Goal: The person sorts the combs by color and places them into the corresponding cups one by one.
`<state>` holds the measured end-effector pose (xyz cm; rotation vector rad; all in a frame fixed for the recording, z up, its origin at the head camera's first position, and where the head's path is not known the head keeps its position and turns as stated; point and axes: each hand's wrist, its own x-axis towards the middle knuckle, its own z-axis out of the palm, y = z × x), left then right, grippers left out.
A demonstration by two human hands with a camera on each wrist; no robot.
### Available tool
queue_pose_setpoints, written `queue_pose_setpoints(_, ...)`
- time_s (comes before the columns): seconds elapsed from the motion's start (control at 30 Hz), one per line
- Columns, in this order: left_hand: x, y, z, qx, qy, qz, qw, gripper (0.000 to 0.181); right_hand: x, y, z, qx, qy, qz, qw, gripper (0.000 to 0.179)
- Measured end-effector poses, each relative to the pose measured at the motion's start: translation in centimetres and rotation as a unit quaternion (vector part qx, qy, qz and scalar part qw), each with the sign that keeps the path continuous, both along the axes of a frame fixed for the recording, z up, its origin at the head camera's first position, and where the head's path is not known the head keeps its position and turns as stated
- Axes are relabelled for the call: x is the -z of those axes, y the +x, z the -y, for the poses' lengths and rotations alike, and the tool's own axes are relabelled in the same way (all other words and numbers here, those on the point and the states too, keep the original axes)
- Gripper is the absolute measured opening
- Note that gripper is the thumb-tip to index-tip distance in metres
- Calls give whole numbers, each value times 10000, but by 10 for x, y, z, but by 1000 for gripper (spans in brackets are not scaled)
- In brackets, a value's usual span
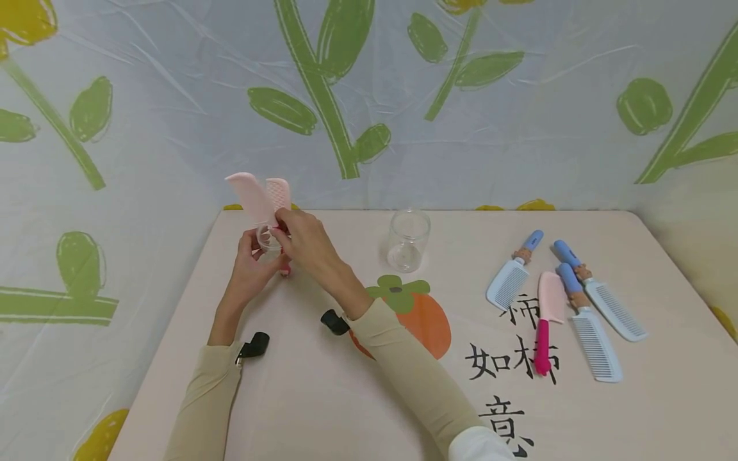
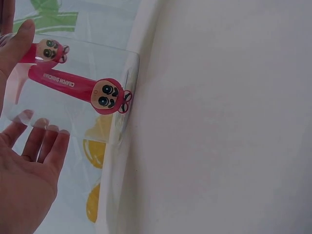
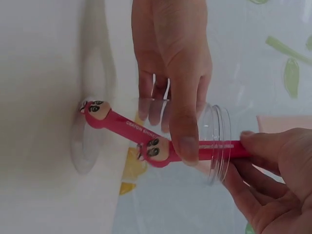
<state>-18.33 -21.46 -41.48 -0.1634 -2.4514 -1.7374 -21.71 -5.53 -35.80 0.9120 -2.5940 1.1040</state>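
Note:
My left hand (image 1: 248, 272) grips a clear jar (image 2: 73, 126) at the table's far left, thumb on one side and fingers on the other. Inside the jar are the red handles of two pink combs, each with a cartoon face at its end. One handle (image 2: 63, 83) slants with its face end near the base. My right hand (image 1: 308, 240) pinches the other handle (image 3: 219, 148) at the jar's mouth. The pink blades (image 1: 254, 197) stick up above the rim. Which blade belongs to the pinched handle is hard to tell.
A second clear jar (image 1: 408, 243) stands at the table's back middle. On the right lie several blue combs (image 1: 596, 346) and one pink comb (image 1: 550, 298) with a red handle. The table (image 1: 300, 397) bears a printed persimmon (image 1: 429, 323) and black characters.

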Motion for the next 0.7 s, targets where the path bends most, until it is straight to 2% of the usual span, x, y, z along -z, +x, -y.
queue_pose_setpoints(0.13, 0, -1, 0, 2, 8, -28, 10000, 73, -2, 1, 2, 15, 303, 99, 9995, 14)
queue_pose_setpoints(0.37, 31, -18, 13, -66, 8, -60, 10000, 74, 0, 3, 3, 252, -189, 503, 9982, 20)
queue_pose_setpoints(0.53, 31, -17, 11, -50, 8, -60, 10000, 78, 2, 5, -2, 398, -275, 422, 9979, 33)
queue_pose_setpoints(0.7, 30, -16, 10, -66, 150, -15, 9999, 77, 4, 3, -12, 267, -286, 288, 9988, 31)
